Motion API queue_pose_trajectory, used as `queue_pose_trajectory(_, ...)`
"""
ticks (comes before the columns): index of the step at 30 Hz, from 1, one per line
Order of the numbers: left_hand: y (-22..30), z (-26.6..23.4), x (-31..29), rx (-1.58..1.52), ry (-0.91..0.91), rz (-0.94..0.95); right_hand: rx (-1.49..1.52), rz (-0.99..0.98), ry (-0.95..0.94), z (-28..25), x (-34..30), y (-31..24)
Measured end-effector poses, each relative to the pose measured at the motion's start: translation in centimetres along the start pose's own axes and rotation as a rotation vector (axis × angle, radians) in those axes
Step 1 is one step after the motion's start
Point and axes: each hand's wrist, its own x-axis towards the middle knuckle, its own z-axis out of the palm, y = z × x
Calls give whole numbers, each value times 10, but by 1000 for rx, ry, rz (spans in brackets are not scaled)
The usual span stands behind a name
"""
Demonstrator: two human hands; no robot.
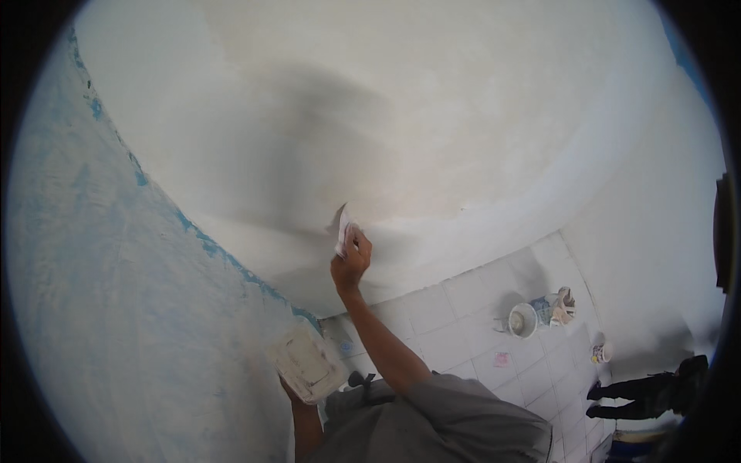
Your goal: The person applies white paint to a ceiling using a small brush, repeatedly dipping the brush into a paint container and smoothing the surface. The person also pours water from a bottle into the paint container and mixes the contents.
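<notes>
By the wall (463,139), near the dial's centre, the right hand (352,261) pinches a scraper (344,230); at seven o'clock the left hand (288,390) bears the tray (289,358), likely for easy reach, fingers hidden, grip unclear.

No lettering, number or sign can be read. Coloured patches, possibly print, are seen on the bag (565,305) beside the bucket (523,322), toward the far right corner of the floor (457,333), but they are too small to be made out. On the tub (602,353) by the floor's right edge, patches of colour are likewise blurred. Whether the pink square (502,359) on the tiles is a label cannot be told. Bluish marks (346,346) near the floor's far left corner cannot be deciphered.
</notes>
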Motion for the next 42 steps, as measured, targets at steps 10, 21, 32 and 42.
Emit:
queue_pose_trajectory(10,-16,29,4,2,-85,-88,-107,211,170,-71,90,95)
queue_pose_trajectory(21,2,4,-14,15,51,56,76,68,-27,-19,-8,3)
queue_pose_trajectory(32,-18,49,-2,95,-61,-23,-33,17,87,13,30,-19)
queue_pose_trajectory(42,-24,70,9,-6,-231,-178,-117,215,330,-72,98,94)
